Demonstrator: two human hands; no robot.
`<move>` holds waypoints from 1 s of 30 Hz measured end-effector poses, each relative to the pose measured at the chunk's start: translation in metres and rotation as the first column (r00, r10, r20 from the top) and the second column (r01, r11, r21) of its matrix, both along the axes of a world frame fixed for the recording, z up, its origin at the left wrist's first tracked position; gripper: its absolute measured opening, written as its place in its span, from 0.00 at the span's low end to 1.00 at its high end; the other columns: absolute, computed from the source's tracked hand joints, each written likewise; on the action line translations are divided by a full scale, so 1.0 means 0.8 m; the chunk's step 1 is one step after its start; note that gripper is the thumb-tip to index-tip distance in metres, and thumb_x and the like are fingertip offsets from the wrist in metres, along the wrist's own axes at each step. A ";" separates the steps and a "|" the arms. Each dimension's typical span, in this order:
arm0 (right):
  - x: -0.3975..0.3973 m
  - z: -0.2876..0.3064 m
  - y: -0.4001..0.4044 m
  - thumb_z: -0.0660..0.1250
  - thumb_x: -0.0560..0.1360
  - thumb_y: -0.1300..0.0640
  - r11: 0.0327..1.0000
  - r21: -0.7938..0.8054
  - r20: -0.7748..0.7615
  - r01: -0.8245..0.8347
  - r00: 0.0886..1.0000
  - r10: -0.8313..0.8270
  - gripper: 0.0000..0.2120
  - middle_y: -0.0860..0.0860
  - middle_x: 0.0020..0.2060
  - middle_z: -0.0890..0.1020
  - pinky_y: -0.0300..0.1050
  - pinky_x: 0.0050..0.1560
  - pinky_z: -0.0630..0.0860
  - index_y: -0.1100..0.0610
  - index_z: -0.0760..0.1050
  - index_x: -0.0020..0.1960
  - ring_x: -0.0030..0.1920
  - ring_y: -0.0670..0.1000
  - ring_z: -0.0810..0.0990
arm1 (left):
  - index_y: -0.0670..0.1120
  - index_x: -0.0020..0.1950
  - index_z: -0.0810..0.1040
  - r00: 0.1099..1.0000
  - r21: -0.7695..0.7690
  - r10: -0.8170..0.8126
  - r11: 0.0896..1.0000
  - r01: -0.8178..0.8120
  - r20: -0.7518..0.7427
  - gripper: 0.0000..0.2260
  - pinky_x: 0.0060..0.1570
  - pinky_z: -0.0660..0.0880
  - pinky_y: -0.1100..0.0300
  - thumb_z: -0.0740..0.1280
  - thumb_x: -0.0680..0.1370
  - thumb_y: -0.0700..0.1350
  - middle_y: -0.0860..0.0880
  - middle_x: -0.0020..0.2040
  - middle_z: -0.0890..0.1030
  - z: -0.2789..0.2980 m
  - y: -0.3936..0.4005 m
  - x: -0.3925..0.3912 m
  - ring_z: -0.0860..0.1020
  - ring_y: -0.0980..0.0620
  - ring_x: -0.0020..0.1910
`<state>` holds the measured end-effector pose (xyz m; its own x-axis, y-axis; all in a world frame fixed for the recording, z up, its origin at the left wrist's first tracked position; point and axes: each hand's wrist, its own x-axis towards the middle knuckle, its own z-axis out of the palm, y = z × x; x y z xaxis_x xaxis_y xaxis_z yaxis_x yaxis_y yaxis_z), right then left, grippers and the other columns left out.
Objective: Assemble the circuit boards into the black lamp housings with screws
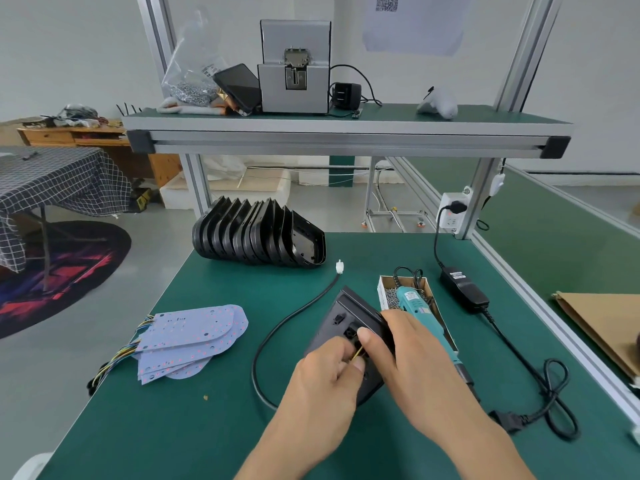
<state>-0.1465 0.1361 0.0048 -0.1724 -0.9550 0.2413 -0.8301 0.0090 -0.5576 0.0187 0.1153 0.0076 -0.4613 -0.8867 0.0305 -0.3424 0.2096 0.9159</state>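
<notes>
One black lamp housing (341, 318) lies tilted on the green mat in front of me, its outer side facing up. My right hand (405, 348) grips its right edge, thumb resting near a small opening. My left hand (325, 379) pinches a thin yellow wire (358, 351) at that opening. A black cable (277, 336) runs from under the housing to a white connector (339, 266). Pale circuit boards (194, 337) with coloured wires are stacked at the left. More black housings (259, 233) stand in a row at the back.
A teal electric screwdriver (420, 308) lies across a cardboard box of screws (389, 294) right of the housing. Its black power adapter (464, 289) and coiled cord (550, 400) lie further right. A screw feeder machine (294, 67) sits on the upper shelf.
</notes>
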 end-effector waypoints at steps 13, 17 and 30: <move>0.025 -0.002 -0.009 0.53 0.80 0.34 0.994 -0.098 -0.058 -0.051 0.997 0.046 0.15 0.42 0.43 0.71 0.42 0.45 0.64 0.45 0.63 0.48 0.46 0.48 0.69 | 0.46 0.39 0.65 0.984 -0.071 0.108 0.993 -0.098 0.144 0.16 0.30 0.64 0.62 0.58 0.85 0.48 0.55 0.31 0.69 0.008 -0.011 0.015 0.64 0.55 0.29; 0.029 0.005 -0.010 0.52 0.80 0.35 0.994 -0.095 -0.068 -0.051 0.997 0.045 0.16 0.44 0.41 0.71 0.44 0.44 0.64 0.47 0.62 0.45 0.44 0.50 0.70 | 0.45 0.41 0.67 0.975 -0.081 0.086 0.994 -0.071 0.204 0.15 0.30 0.64 0.62 0.57 0.86 0.48 0.52 0.34 0.71 0.014 -0.016 0.017 0.64 0.55 0.29; -0.009 0.011 0.003 0.53 0.82 0.31 0.932 0.002 0.348 -0.362 0.874 0.338 0.21 0.43 0.45 0.75 0.42 0.50 0.71 0.42 0.78 0.52 0.48 0.46 0.75 | 0.51 0.36 0.61 0.969 -0.195 0.209 0.964 -0.181 0.132 0.20 0.34 0.62 0.56 0.55 0.82 0.62 0.55 0.29 0.66 0.000 -0.003 0.028 0.62 0.51 0.33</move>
